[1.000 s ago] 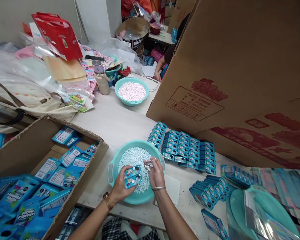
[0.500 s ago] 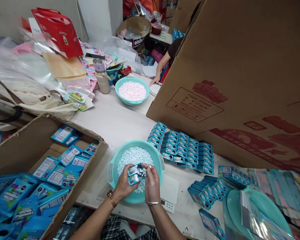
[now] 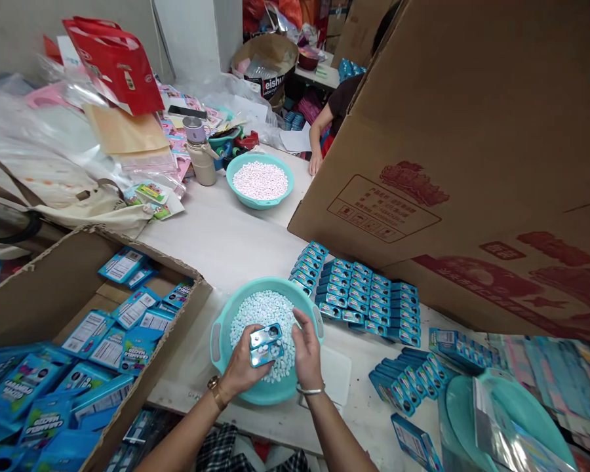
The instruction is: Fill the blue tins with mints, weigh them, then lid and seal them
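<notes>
Boxes (image 3: 266, 345), two blue ones, are gripped side by side in the left hand (image 3: 243, 367), right over the near bowl (image 3: 265, 395) of white pellets (image 3: 260, 305). Their visible faces are turned up, long axis run left to right, tipped slightly up at the right end. The right hand (image 3: 307, 351) is held loosely open over the bowl's right side. Bare table (image 3: 226, 242) is left toward the far bowl (image 3: 260, 204); carton (image 3: 78, 269) edge's pretty close on the left.

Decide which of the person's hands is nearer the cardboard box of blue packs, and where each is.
Left. The left hand, gripping blue packs over the teal bowl, is on the side nearer the cardboard box; the right hand is over the bowl's opposite side, farther away.
</notes>
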A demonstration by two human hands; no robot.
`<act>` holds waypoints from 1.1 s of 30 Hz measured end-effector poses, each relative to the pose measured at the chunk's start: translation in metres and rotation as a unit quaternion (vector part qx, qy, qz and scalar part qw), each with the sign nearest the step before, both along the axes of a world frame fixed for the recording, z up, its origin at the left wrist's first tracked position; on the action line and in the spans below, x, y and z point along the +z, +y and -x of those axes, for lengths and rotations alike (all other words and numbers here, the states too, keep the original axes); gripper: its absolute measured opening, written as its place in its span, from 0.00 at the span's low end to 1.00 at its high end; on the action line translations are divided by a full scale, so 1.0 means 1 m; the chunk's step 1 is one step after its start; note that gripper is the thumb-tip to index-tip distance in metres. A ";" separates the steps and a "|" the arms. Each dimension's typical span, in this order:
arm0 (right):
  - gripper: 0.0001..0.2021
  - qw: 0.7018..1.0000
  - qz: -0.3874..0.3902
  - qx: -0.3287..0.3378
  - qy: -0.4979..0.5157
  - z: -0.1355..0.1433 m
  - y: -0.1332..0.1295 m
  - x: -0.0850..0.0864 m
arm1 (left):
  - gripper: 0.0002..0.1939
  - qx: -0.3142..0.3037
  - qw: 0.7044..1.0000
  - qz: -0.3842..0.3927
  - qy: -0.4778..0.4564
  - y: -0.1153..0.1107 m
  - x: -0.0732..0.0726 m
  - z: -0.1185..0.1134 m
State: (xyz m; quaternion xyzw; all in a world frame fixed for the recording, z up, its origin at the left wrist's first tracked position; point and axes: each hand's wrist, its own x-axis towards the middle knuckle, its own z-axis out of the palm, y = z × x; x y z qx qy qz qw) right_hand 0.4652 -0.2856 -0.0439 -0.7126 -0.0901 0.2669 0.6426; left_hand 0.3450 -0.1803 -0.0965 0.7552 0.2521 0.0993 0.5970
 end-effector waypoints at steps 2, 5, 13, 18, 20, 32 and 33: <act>0.22 0.989 0.048 0.107 -0.095 -0.004 0.004 -0.007 | 0.39 -0.003 1.000 0.002 -0.012 -0.003 0.000 0.000; 0.14 0.970 0.082 0.188 -0.132 -0.002 0.012 -0.015 | 0.40 -0.008 1.000 0.014 -0.017 -0.006 -0.002 0.002; 0.15 0.993 0.025 0.093 -0.065 0.018 0.009 -0.022 | 0.39 -0.019 0.997 -0.067 -0.044 -0.004 -0.007 0.016; 0.24 0.987 -0.002 -0.068 0.143 -0.006 -0.006 -0.040 | 0.38 0.041 0.993 -0.079 -0.075 0.002 -0.004 0.022; 0.27 0.985 0.017 -0.052 0.162 -0.008 -0.009 -0.043 | 0.38 0.045 0.991 -0.097 -0.079 0.006 -0.005 0.022; 0.26 0.989 -0.090 0.105 0.061 0.023 -0.003 -0.038 | 0.37 0.093 0.995 0.029 0.012 -0.003 -0.006 0.012; 0.26 0.987 -0.097 0.117 0.052 0.021 -0.006 -0.039 | 0.38 0.097 0.995 0.031 0.013 -0.006 -0.006 0.011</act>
